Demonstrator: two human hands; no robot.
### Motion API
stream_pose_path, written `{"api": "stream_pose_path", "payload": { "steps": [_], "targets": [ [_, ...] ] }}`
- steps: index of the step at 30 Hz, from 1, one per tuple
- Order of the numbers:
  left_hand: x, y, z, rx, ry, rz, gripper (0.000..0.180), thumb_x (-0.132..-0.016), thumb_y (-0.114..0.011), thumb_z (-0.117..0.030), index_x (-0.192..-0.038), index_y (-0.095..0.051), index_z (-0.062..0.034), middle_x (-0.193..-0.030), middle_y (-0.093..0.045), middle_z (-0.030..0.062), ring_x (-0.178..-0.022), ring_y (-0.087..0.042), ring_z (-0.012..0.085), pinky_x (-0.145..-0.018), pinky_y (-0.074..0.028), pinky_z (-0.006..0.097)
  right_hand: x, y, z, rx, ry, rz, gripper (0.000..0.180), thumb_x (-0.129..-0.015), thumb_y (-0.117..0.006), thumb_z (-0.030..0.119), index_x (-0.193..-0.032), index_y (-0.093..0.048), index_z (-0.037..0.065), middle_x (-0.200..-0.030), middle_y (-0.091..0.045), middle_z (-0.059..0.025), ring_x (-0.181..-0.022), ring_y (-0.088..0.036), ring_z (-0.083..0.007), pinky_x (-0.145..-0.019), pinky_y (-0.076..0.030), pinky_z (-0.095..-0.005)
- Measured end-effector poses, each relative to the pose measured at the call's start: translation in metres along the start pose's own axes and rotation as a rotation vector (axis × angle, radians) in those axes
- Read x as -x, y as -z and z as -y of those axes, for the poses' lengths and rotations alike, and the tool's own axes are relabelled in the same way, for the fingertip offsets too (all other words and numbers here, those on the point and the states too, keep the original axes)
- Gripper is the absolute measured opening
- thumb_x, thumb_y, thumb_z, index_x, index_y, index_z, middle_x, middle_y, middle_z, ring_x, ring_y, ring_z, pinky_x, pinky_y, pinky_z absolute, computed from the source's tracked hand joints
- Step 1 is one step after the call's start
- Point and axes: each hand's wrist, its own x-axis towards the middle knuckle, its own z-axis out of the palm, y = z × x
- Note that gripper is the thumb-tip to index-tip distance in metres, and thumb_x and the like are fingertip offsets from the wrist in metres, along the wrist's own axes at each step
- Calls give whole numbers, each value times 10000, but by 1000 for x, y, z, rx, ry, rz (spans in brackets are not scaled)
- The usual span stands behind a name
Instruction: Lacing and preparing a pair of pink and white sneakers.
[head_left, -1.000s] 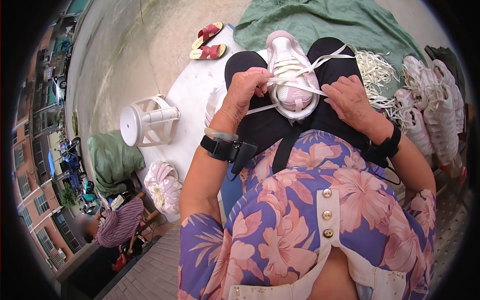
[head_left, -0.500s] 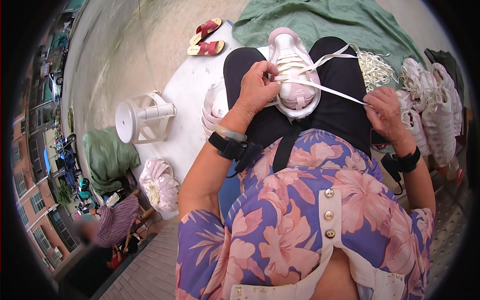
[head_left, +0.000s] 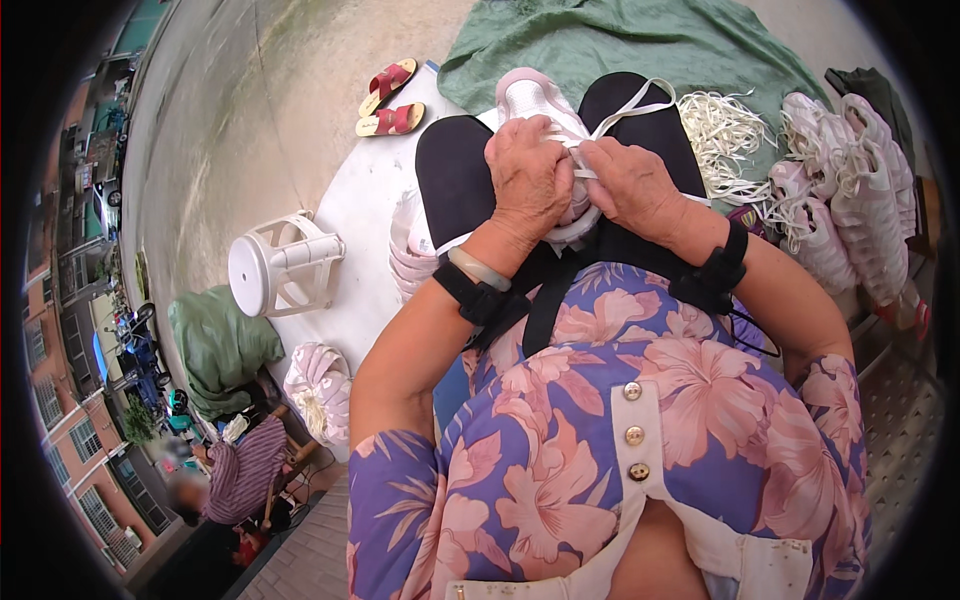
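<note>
A pale pink and white sneaker (head_left: 522,92) rests between my knees, its toe pointing away from me. My left hand (head_left: 530,172) is curled over the lacing with the fingers closed on the shoelace. Right beside it, my right hand (head_left: 632,182) pinches the flat white shoelace (head_left: 640,103), which loops up over my right knee. Both hands nearly meet above the tongue, so they hide most of the eyelets and the exact grip of the fingertips.
A pile of loose white laces (head_left: 722,140) lies right of my knee on green cloth (head_left: 600,40). Several sneakers (head_left: 865,200) are stacked at far right. Left are red sandals (head_left: 390,118), a white stool (head_left: 283,266) and bundled shoe parts (head_left: 318,385). Another person (head_left: 245,465) sits lower left.
My right hand has come in from the far right to the shoe, and the taut lace is now gathered there. My left hand has shifted over the lacing. The view has shifted slightly.
</note>
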Motion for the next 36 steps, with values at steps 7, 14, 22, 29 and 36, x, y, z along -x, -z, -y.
{"api": "stream_pose_path", "payload": {
  "steps": [7, 14, 22, 29, 36],
  "targets": [
    [-7, -10, 13, 51, -16, 7, 127, -638, -616, -176, -705, -626, -69, -1125, -539, 151, -1127, -422, 361, -954, -239, 554, -7, -17, -14, -109, -31, -90, 221, -699, -555, 90, -900, -485, 31, -803, -511, -154, -718, -559, -342, -625, -462, -422],
    [-9, -17, 5, -18, 74, 60, 101, -648, -620, -142, -726, -633, -79, -1165, -534, 134, -1135, -444, 328, -968, -258, 486, -4, -18, -16, -145, -103, -49, 222, -693, -522, 97, -900, -491, 25, -797, -511, -151, -743, -551, -344, -658, -451, -439],
    [-12, 40, -16, -190, -12, 181, 49, -670, -568, -73, -704, -566, -38, -1222, -485, 153, -1184, -384, 361, -974, -219, 526, 3, -14, -16, -258, -179, -59, 485, -698, -576, 153, -1134, -439, -9, -954, -553, -192, -829, -564, -351, -717, -462, -423],
    [101, 149, 73, -461, 331, 228, 43, -678, -554, -46, -715, -536, -37, -1243, -465, 172, -1175, -382, 366, -972, -219, 538, 6, -18, -20, -191, -131, -106, 474, -690, -583, 145, -1128, -448, 25, -908, -545, -171, -792, -562, -348, -690, -460, -421],
    [173, 179, 108, -458, 626, 315, 125, -698, -656, -127, -755, -566, -60, -1182, -519, 199, -1054, -485, 370, -922, -359, 425, -2, -1, -15, -325, -202, -28, 380, -701, -568, 158, -1060, -499, 53, -842, -565, -151, -743, -566, -331, -663, -460, -396]
  ]
}}
